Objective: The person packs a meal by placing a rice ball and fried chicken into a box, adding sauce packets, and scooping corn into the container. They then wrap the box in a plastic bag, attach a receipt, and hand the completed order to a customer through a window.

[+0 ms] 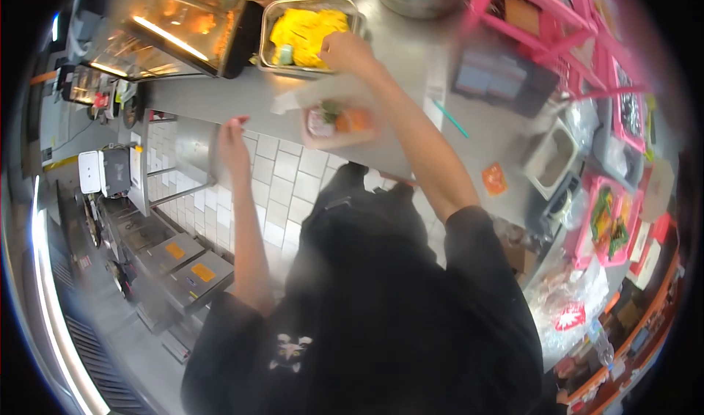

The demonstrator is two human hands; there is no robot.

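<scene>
Stainless steel forms the largest surface: a counter (411,56) running across the upper part of the head view, blurred by motion. At its far left stands a lit, glass-fronted warming case (183,30); at its far right, a pink rack (543,19). Below the counter edge is a white tiled face (279,188).

Next in size is a rectangular metal tray (312,2) at the far side of the counter, its long axis lying left to right in the view. It holds a heap of yellow food (304,30) and a small green piece (284,53) at the near left corner.

On the near side of the tray, close to the counter edge, sits a shallow food box (334,144) holding reddish, orange and green contents, too blurred to identify.

Right hand (348,52): extended forward over the box, fingers curled downward onto the yellow food at the near right corner of the tray. Whether the fingers have closed on any food cannot be determined. The box lies directly back toward the body from this hand.

Left hand (233,145): at the counter edge, left of the box and apart from it, fingers loosely spread, holding nothing. The right hand is the nearer to both tray and box.

Smallest items: a teal stick (455,118) and an orange packet (495,179), right of the forearm.
</scene>
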